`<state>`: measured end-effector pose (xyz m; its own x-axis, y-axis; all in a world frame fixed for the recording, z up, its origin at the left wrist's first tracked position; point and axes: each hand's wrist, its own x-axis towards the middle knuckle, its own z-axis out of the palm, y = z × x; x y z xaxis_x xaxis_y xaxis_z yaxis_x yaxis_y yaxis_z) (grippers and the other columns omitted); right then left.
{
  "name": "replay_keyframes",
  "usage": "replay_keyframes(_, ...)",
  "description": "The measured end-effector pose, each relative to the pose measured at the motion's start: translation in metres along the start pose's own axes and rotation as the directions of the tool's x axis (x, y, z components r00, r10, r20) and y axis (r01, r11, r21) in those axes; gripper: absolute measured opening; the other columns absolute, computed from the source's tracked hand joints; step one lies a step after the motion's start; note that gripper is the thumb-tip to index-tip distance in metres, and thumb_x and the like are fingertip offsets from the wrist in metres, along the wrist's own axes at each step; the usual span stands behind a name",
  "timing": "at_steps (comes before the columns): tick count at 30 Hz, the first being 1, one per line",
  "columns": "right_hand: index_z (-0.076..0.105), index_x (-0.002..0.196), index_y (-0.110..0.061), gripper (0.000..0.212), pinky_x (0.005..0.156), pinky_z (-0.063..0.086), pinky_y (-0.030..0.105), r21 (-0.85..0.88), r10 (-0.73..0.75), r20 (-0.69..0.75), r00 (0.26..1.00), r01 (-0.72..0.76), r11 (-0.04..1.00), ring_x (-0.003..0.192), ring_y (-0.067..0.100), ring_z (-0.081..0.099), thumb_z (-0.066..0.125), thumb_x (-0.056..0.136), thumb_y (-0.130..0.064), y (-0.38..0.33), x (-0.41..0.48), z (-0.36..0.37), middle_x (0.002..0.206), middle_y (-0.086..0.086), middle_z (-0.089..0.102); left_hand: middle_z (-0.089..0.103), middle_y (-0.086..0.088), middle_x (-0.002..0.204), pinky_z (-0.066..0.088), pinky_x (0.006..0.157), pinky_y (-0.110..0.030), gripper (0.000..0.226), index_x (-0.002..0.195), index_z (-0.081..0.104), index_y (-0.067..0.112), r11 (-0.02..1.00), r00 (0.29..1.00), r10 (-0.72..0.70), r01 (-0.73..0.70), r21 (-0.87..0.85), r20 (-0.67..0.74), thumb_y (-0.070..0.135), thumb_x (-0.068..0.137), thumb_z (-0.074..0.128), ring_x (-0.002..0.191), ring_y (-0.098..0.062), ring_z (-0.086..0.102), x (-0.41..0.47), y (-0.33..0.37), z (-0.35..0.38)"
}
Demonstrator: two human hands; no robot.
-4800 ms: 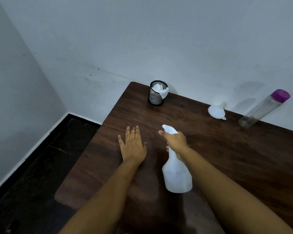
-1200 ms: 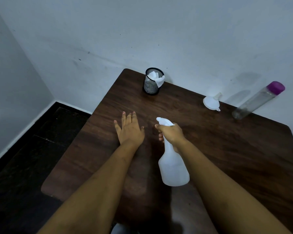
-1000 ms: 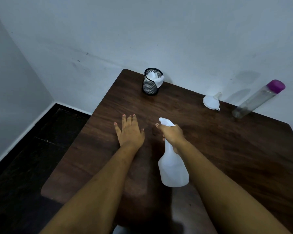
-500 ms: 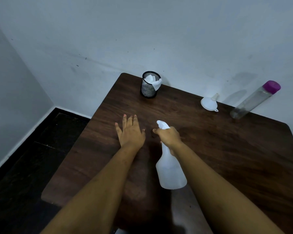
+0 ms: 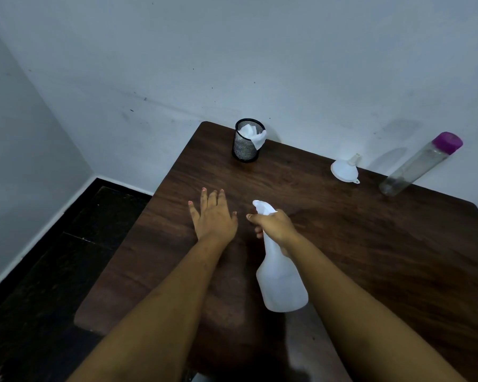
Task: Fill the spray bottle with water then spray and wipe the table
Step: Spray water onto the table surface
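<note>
Nearest us, two bare forearms reach in from the lower edge over the dark wooden table (image 5: 384, 244). We take the table's middle as the hub of a dial, with 12 o'clock toward the far wall.

The white spray bottle (image 5: 283, 285) is at about 7 o'clock, tilted so that its round body leans toward us and its spray head (image 5: 262, 209) points away and a little left. We cannot tell whether its base touches the wood. The right hand (image 5: 275, 226) grips the bottle's neck just under the spray head. Its fingers are curled round the neck, and one fingertip reaches forward beside the nozzle.

At 9 o'clock from that hand, just beside it with a narrow gap between them, the left hand (image 5: 214, 217) lies palm down on the table. Its fingers are straight and slightly spread, and it holds nothing.

Farther off, at 11 o'clock near the far left corner, stands a black mesh cup (image 5: 244, 151) with a white cloth (image 5: 253, 133) stuffed in it and hanging over the rim. At 1 o'clock a white funnel (image 5: 344, 169) lies tilted, its spout toward the wall. At 2 o'clock, well apart from the hands, we see a clear bottle (image 5: 410, 169) with a purple cap (image 5: 447, 142).

Behind all of this is a pale wall (image 5: 260, 64), and a dark floor (image 5: 53, 257) lies off the table's 9 o'clock side.
</note>
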<state>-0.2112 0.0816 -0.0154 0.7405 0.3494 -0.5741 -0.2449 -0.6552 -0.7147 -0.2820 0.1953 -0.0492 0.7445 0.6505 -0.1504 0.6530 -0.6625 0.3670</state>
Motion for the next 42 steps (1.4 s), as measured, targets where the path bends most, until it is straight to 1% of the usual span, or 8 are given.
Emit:
replay_keyframes(3,0.059,0.115,-0.003,0.041,0.086,0.054,0.034,0.019,-0.012,-0.027,1.0,0.013,1.0,0.074,0.014,0.065,0.065,0.087,-0.032,0.005,0.004,0.0,0.081,0.003,0.067,0.016,-0.003,0.159,-0.005,0.116,-0.052,0.065,0.151,0.015,0.016,1.0,1.0,-0.001,0.001,-0.001,0.008,0.038,0.096,0.042,0.148,-0.021,-0.005,-0.002,0.0,0.001)
replay_keyframes(6,0.052,0.124,-0.007,0.048,0.081,0.054,0.033,0.002,-0.005,-0.122,0.993,0.005,1.0,0.072,0.014,0.062,0.064,0.086,-0.034,0.006,0.005,0.0,0.093,0.005,0.065,0.016,-0.003,0.159,-0.004,0.116,-0.052,0.065,0.151,0.015,0.016,1.0,1.0,-0.001,0.001,-0.001,0.01,0.038,0.096,0.042,0.148,-0.021,-0.005,-0.004,0.0,0.001)
replay_keyframes(14,0.056,0.124,-0.01,0.046,0.075,0.05,0.026,0.067,-0.029,0.012,1.0,0.028,0.997,0.074,0.013,0.064,0.067,0.086,-0.032,0.01,0.005,-0.009,0.082,0.003,0.068,0.016,-0.003,0.159,-0.005,0.116,-0.052,0.065,0.151,0.016,0.017,1.0,1.0,-0.011,0.011,0.015,0.008,0.039,0.096,0.043,0.148,-0.021,-0.005,-0.005,0.0,-0.002)
replay_keyframes(22,0.05,0.133,-0.018,0.049,0.077,0.054,0.03,0.123,-0.057,-0.066,0.996,0.065,0.99,0.074,0.012,0.061,0.062,0.087,-0.029,0.013,0.005,-0.014,0.091,-0.002,0.064,0.017,-0.003,0.158,-0.004,0.116,-0.052,0.063,0.15,0.018,0.017,1.0,1.0,-0.002,0.002,0.011,0.017,0.038,0.096,0.042,0.148,-0.021,-0.004,-0.009,0.004,0.0)
replay_keyframes(26,0.055,0.122,-0.015,0.037,0.07,0.051,0.023,0.18,-0.063,0.05,0.997,0.053,0.982,0.075,0.013,0.064,0.065,0.088,-0.027,0.008,0.0,-0.021,0.087,0.006,0.067,0.017,-0.003,0.158,-0.004,0.116,-0.052,0.063,0.15,0.018,0.017,1.0,1.0,0.0,0.0,0.007,0.014,0.038,0.096,0.042,0.148,-0.021,-0.004,-0.01,0.004,0.0)
replay_keyframes(32,0.053,0.128,-0.014,0.048,0.065,0.05,0.025,0.126,-0.004,-0.077,0.997,0.014,0.992,0.074,0.013,0.06,0.065,0.085,-0.032,0.012,0.007,-0.011,0.092,0.005,0.065,0.018,-0.003,0.158,-0.005,0.116,-0.052,0.062,0.15,0.02,0.017,1.0,1.0,0.0,0.0,-0.005,0.009,0.037,0.096,0.043,0.148,-0.021,-0.004,-0.011,0.002,-0.001)
replay_keyframes(39,0.063,0.114,-0.01,0.033,0.072,0.051,0.025,0.13,-0.045,0.074,0.996,0.035,0.991,0.073,0.013,0.065,0.065,0.088,-0.03,0.006,0.001,-0.017,0.084,0.006,0.068,0.018,-0.003,0.158,-0.004,0.116,-0.052,0.063,0.15,0.019,0.017,1.0,1.0,-0.008,0.008,-0.005,0.016,0.037,0.096,0.044,0.148,-0.021,-0.004,-0.011,-0.004,-0.001)
replay_keyframes(42,0.064,0.108,-0.006,0.029,0.066,0.051,0.025,0.087,-0.01,-0.048,0.999,0.014,0.996,0.069,0.013,0.062,0.062,0.089,-0.027,0.007,0.002,-0.009,0.08,0.004,0.066,0.018,-0.003,0.158,-0.004,0.116,-0.052,0.063,0.15,0.019,0.017,1.0,1.0,-0.004,0.004,-0.008,0.022,0.037,0.096,0.044,0.148,-0.022,-0.004,-0.01,-0.004,-0.001)
